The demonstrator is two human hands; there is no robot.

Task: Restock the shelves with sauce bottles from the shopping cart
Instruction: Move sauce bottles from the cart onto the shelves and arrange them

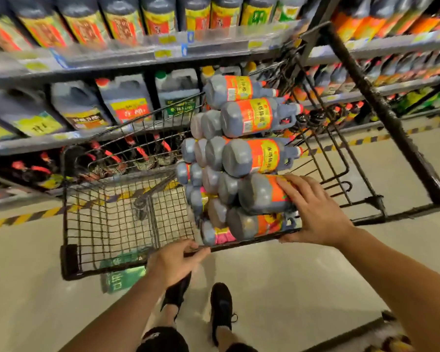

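Observation:
A black wire shopping cart (pixel 107 224) stands in front of me, its right half stacked with several dark sauce bottles lying on their sides, with orange and yellow labels. My right hand (pixel 313 212) lies on the near top bottle (pixel 262 194), fingers curled over its labelled side. My left hand (pixel 174 262) grips the cart's near rim. The shelves (pixel 137 57) behind the cart hold rows of dark sauce bottles and large jugs.
The cart's left half shows bare mesh. A dark cart frame bar (pixel 381 107) runs diagonally on the right. Yellow-black hazard tape marks the floor along the shelf base. My black shoes (pixel 221 306) stand on the pale floor just behind the cart.

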